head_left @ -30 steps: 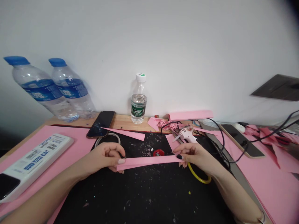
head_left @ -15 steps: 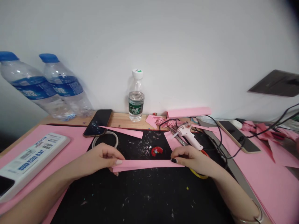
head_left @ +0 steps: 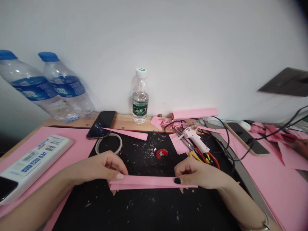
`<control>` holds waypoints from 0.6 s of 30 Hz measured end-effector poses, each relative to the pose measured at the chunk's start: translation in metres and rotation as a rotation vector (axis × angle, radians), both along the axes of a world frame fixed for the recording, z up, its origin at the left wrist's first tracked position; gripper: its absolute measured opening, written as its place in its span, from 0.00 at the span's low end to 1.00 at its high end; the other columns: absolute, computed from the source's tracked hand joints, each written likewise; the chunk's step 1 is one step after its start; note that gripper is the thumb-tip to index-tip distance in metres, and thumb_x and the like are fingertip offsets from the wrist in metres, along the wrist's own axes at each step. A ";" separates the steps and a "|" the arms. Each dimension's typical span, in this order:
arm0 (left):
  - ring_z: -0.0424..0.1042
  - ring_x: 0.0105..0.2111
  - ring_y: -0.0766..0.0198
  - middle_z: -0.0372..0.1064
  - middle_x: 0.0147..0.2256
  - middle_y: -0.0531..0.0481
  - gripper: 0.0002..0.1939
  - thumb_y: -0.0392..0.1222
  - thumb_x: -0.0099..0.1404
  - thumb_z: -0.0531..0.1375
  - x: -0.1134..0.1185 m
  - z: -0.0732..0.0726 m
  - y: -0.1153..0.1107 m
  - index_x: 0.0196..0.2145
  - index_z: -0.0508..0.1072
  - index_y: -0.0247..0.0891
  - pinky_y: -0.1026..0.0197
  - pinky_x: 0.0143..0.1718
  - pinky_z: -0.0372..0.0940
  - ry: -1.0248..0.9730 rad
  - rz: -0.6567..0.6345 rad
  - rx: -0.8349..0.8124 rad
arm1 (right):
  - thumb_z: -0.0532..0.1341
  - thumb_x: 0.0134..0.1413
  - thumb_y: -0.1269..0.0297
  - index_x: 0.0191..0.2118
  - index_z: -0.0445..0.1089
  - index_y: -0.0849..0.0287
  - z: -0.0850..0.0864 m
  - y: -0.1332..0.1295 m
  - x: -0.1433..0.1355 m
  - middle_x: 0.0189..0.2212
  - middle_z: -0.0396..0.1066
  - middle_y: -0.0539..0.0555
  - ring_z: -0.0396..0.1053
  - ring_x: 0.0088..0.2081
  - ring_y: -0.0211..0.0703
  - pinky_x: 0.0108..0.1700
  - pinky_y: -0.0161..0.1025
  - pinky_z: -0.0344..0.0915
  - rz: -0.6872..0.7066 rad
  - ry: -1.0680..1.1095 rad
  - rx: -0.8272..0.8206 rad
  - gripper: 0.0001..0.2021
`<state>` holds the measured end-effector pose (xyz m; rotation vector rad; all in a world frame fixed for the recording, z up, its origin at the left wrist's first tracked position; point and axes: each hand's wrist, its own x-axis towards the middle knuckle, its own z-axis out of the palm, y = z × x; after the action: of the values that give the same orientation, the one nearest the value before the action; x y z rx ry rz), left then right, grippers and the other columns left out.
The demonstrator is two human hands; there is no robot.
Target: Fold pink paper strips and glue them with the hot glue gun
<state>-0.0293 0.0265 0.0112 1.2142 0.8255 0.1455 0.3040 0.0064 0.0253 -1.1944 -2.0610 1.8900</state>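
Note:
A folded strip of pink paper (head_left: 149,181) stretches level between my two hands, above a black mat (head_left: 144,211). My left hand (head_left: 106,168) pinches its left end, thumb on top and fingertips showing beneath. At the other end my right hand (head_left: 192,173) grips it the same way, its dark-nailed thumb pressing the upper face. The strip's lower layer sticks out a little below the upper one. Beyond my right hand lie pliers with red and yellow handles (head_left: 207,157) and a pale pink glue gun (head_left: 196,139). A small red piece (head_left: 161,153) rests on the mat among paper bits.
Two large bottles (head_left: 69,86) lean at the left, and a small water bottle (head_left: 140,102) stands by the wall. A phone (head_left: 102,123), a roll of tape (head_left: 97,147) and a white power bank (head_left: 36,166) lie left. Black cables (head_left: 227,141), another phone (head_left: 247,138) and pink sheets (head_left: 262,186) are right.
Both hands have moved toward me with the paper strip, which now sits lower in view. More of the pliers' red and yellow handles shows behind my right hand.

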 end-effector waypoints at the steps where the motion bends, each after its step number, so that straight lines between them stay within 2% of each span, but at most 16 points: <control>1: 0.73 0.22 0.65 0.75 0.23 0.53 0.07 0.44 0.58 0.64 0.000 -0.001 -0.001 0.33 0.78 0.40 0.68 0.25 0.64 -0.008 -0.012 -0.018 | 0.60 0.55 0.54 0.25 0.73 0.66 0.000 0.000 -0.001 0.17 0.61 0.46 0.53 0.19 0.29 0.20 0.30 0.46 -0.004 0.014 -0.045 0.18; 6: 0.67 0.22 0.70 0.72 0.23 0.54 0.07 0.44 0.55 0.66 0.007 -0.003 -0.006 0.30 0.80 0.38 0.71 0.24 0.59 0.012 -0.121 0.022 | 0.64 0.50 0.54 0.24 0.73 0.67 -0.002 -0.003 -0.004 0.16 0.62 0.45 0.52 0.18 0.28 0.20 0.29 0.46 -0.054 0.071 -0.211 0.18; 9: 0.62 0.20 0.71 0.69 0.21 0.54 0.08 0.44 0.54 0.66 0.017 -0.002 -0.011 0.30 0.80 0.38 0.71 0.22 0.56 0.001 -0.187 -0.008 | 0.65 0.49 0.55 0.23 0.73 0.67 -0.005 -0.005 -0.008 0.15 0.61 0.45 0.52 0.18 0.28 0.20 0.29 0.45 -0.053 0.103 -0.270 0.17; 13: 0.55 0.19 0.72 0.63 0.18 0.56 0.07 0.44 0.53 0.67 0.030 -0.003 -0.020 0.28 0.80 0.37 0.71 0.18 0.51 -0.030 -0.214 -0.058 | 0.67 0.47 0.57 0.22 0.73 0.67 -0.009 -0.008 -0.014 0.16 0.66 0.47 0.54 0.18 0.28 0.20 0.29 0.45 -0.055 0.148 -0.328 0.16; 18: 0.54 0.19 0.73 0.61 0.18 0.57 0.08 0.45 0.53 0.67 0.038 -0.007 -0.027 0.26 0.79 0.37 0.70 0.19 0.49 -0.066 -0.235 -0.114 | 0.68 0.44 0.59 0.20 0.72 0.67 -0.011 -0.008 -0.019 0.15 0.67 0.48 0.57 0.18 0.29 0.20 0.29 0.48 -0.057 0.183 -0.393 0.14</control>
<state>0.0087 -0.0010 0.0041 1.1830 0.6200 -0.0524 0.2854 -0.0020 0.0146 -1.0812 -1.5945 2.3494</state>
